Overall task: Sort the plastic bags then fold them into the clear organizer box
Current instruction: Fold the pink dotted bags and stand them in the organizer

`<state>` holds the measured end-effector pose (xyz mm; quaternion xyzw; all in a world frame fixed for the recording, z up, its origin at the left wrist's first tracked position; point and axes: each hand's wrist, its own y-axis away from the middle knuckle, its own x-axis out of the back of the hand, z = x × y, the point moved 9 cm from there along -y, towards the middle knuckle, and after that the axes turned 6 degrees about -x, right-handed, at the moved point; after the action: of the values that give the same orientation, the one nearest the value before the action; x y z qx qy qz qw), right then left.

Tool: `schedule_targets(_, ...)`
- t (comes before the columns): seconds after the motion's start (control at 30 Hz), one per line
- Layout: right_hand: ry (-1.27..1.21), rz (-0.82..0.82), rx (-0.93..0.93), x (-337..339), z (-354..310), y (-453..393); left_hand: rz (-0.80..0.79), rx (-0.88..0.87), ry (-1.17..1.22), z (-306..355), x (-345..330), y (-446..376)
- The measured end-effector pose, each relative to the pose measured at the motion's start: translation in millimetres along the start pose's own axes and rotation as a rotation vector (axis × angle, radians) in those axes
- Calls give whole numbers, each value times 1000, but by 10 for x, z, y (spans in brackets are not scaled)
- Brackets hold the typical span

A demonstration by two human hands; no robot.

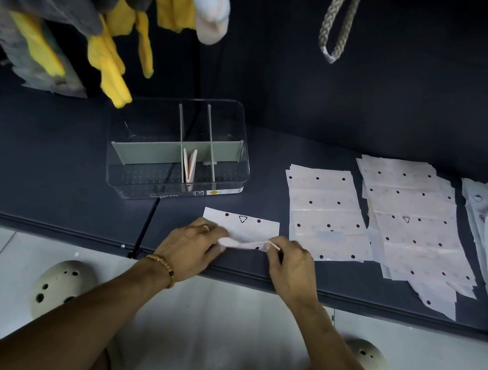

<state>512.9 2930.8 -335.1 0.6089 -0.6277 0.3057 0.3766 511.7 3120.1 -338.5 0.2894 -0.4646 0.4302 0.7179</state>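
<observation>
Both your left hand (190, 247) and right hand (290, 264) pinch the dotted bag (242, 230) between them mid-fold; next, crease it and reach forward-left to the clear organizer box (237, 129).

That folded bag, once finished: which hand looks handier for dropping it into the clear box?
Probably the left hand: it already holds the bag, and the box sits up on its side.

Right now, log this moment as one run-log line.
phase: folding | left hand and right hand: pinch dotted bag | organizer box: one folded bag in middle front compartment | stacks unfolded at right
</observation>
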Motion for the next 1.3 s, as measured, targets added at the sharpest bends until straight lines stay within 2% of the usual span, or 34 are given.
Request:
schedule_targets(0.1,-74,-3,-136,14,123,-138,55,172,118,-122,58,-57)
schedule_targets(0.2,-12,-9,-156,-24,124,-223,79,273,243,-229,53,-93)
schedule_targets(0.33,-7,-22,-248,-91,177,-293,153,427,123,-409,145,-80)
schedule_targets(0.4,23,-50,-266,-122,183,-337,135,482,65,-461,155,-97)
schedule_targets(0.57,-19,-129,-320,-141,222,-430,87,511,17,-515,144,-172)
schedule_targets(0.67,-36,-158,-326,-141,219,-463,60,471,-50,-498,154,-196)
schedule_targets(0.73,-21,-143,-331,-128,217,-472,127,396,-122,-426,243,-186)
schedule_targets(0.83,-16,-135,-364,-138,253,-478,169,43,-304,-81,282,-171)
schedule_targets(0.9,-15,-145,-384,-143,282,-494,60,-187,-442,80,116,-134)
schedule_targets(0.97,-7,-154,-380,-146,280,-516,5,-236,-512,57,40,-79)
schedule_targets(1.07,42,-157,-372,-88,206,-473,104,-269,-433,29,149,3)
schedule_targets(1.13,292,-13,-195,67,-14,-440,153,-271,-376,16,174,26)
schedule_targets(1.2,470,147,114,100,-425,-301,177,-251,-327,-3,166,35)
schedule_targets(1.27,405,178,348,-67,-815,-82,199,-232,-285,-34,161,36)
schedule_targets(1.3,343,102,405,-239,-941,6,206,-222,-264,-53,160,41)
